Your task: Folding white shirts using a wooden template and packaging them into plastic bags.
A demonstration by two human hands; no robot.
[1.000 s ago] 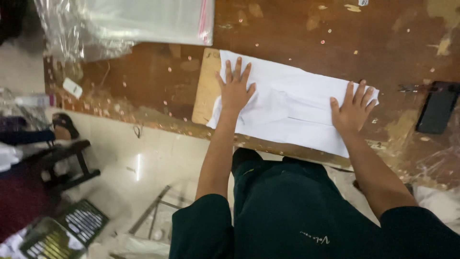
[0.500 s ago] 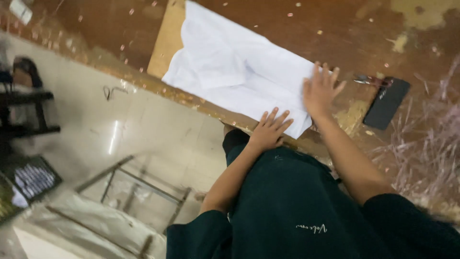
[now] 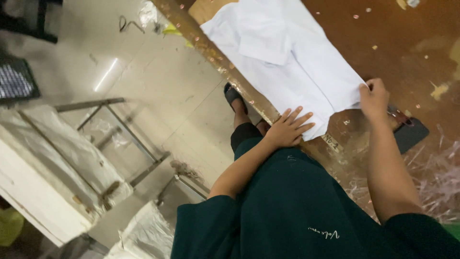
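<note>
A folded white garment (image 3: pixel 287 62) lay along the near edge of a worn brown table (image 3: pixel 412 52), its far end resting on a piece of cardboard (image 3: pixel 203 8). The left hand (image 3: pixel 287 128) lay flat on the garment's near corner at the table edge, fingers spread and released, grasping nothing. The right hand (image 3: pixel 373 98) was at the garment's right-hand corner, fingers curled and pinching the cloth's edge. Just beyond that hand a dark flat phone (image 3: pixel 412 134) lay on the table, with something slim and reddish beside it, too small to tell. Clear plastic scraps (image 3: pixel 438 180) were heaped near the right forearm. Below the table lay a pale tiled floor (image 3: pixel 158 81)
</note>
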